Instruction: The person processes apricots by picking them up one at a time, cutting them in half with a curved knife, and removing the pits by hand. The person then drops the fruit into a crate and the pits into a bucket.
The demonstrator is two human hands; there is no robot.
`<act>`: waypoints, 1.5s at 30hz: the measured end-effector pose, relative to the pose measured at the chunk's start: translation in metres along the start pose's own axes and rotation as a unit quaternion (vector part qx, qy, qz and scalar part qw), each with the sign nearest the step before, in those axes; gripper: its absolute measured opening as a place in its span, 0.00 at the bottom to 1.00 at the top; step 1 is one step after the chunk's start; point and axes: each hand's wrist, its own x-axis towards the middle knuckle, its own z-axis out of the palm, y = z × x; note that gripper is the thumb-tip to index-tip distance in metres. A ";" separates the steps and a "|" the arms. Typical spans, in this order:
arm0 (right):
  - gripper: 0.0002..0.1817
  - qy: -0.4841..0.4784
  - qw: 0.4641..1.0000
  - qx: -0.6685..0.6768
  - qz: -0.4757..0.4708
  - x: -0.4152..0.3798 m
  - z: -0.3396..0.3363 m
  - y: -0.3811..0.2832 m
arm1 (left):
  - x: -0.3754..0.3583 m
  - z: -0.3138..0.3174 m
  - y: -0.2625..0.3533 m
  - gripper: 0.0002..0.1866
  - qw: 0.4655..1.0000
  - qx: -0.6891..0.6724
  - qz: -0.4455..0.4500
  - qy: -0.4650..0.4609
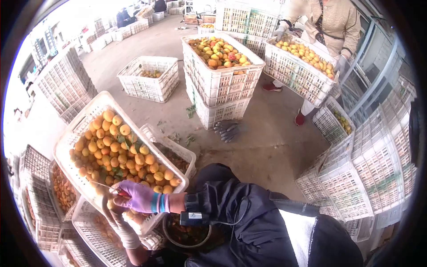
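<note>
A white plastic crate [116,100] full of orange fruit [122,153] stands tilted at the left. Over its near edge is my right hand [141,196] in a purple glove with a blue striped cuff, its fingers closed on a small red-handled tool [123,193]. My left hand [116,220], in a pale glove, is just beside and below it, fingers curled round an orange fruit [111,204]. The two hands nearly touch. A round bucket [187,244] with dark contents sits below my right forearm.
Stacked crates [222,84] heaped with fruit stand ahead, with dark gloves [227,130] on the floor beside them. A person [331,26] holds a fruit crate [296,73] at the upper right. More crates [369,164] rise at the right; a low crate [151,86] is further back.
</note>
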 end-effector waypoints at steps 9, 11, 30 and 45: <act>0.15 0.006 0.998 0.040 0.044 -0.008 0.012 0.013 | -0.005 0.011 -0.018 0.34 0.996 0.077 0.007 0.044; 0.15 0.007 0.997 0.062 0.044 -0.008 0.009 0.008 | -0.006 0.006 -0.020 0.34 0.994 0.100 0.016 0.049; 0.11 0.032 0.986 -0.036 -0.159 -0.013 0.023 0.020 | -0.014 0.006 -0.034 0.29 0.981 -0.179 -0.046 0.050; 0.24 -0.095 0.987 -0.075 -0.107 -0.004 0.009 0.018 | -0.007 -0.028 -0.033 0.27 0.922 -0.299 -0.245 0.009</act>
